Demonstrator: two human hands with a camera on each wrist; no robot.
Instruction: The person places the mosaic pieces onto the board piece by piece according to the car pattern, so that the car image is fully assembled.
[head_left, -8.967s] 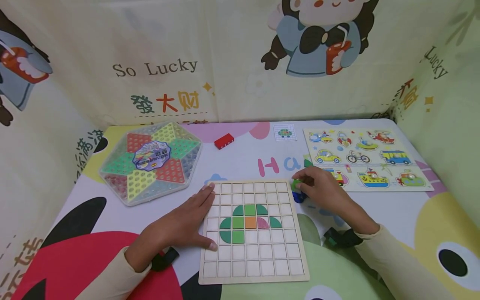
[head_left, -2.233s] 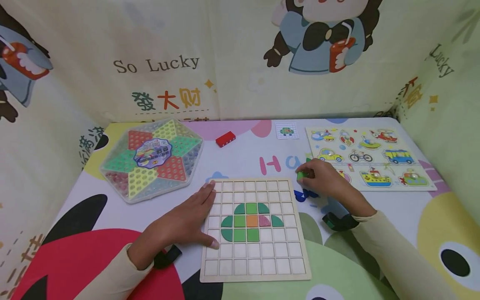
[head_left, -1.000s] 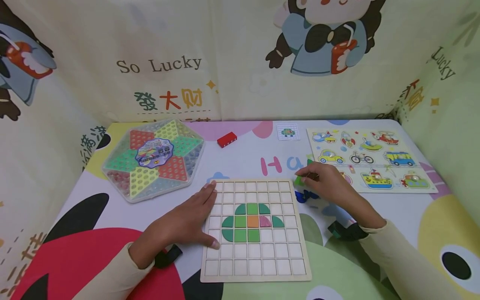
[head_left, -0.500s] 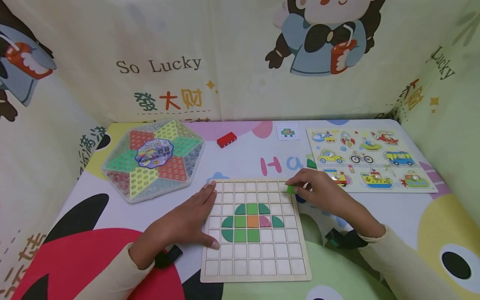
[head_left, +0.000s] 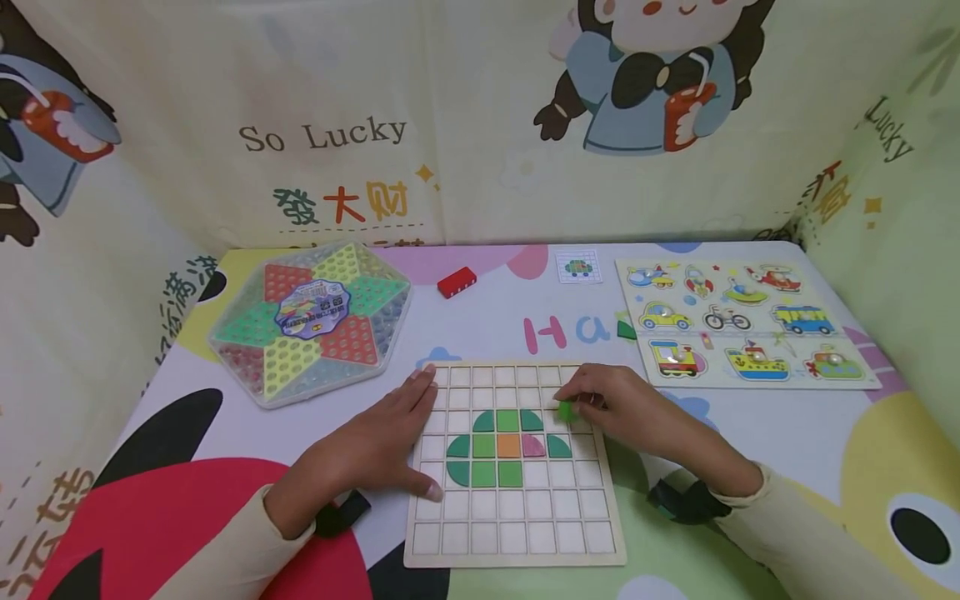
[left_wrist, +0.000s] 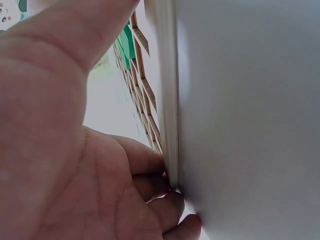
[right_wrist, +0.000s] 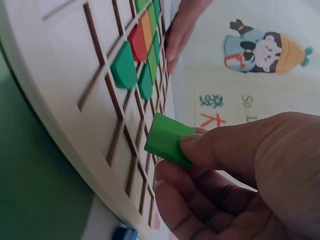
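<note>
A wooden grid board (head_left: 514, 559) lies before me. Near its middle sit dark green quarter-round tiles (head_left: 459, 473), light green square tiles (head_left: 483, 474), an orange square tile (head_left: 508, 446) and a pink quarter-round tile (head_left: 533, 446). My left hand (head_left: 375, 446) rests along the board's left edge, fingers extended and thumb apart. My right hand (head_left: 630, 412) is over the board's upper right cells, pinching a light green square tile (right_wrist: 167, 139) between thumb and fingers. In the right wrist view the tile is tilted above the grid.
A picture card (head_left: 578, 267) lies at the back, left of a vehicle peg puzzle (head_left: 750, 333). A dark green tile (head_left: 626, 331) lies at that puzzle's left edge. A red block (head_left: 457, 282) and a hexagonal checkers box (head_left: 311, 321) are behind, to the left.
A second light green square has joined the lower tile row since the earliest frame. My right hand has since carried another green tile left from beside the board to over it. The left hand stayed.
</note>
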